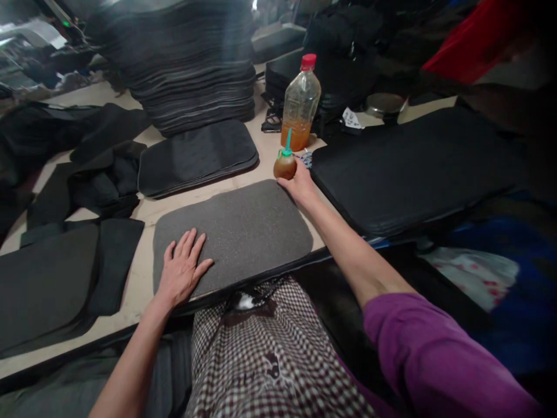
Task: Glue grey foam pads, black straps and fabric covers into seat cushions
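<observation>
Head view: spreading the left hand (183,270) on a grey round-cornered sheet (243,232), clasping a green-nozzled squeeze bottle (284,168) near the sheet's far edge with the well-separated right hand (301,181).
Best holding the nozzle (288,140) upright and the left hand flat; probably minding the red-capped plastic bottle (301,104) just behind and black sheet stack (413,168) at right.

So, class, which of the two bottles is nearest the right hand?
The small, round, green-spouted bottle, touching the right hand; the tall, red-capped bottle stands farther back.
</observation>
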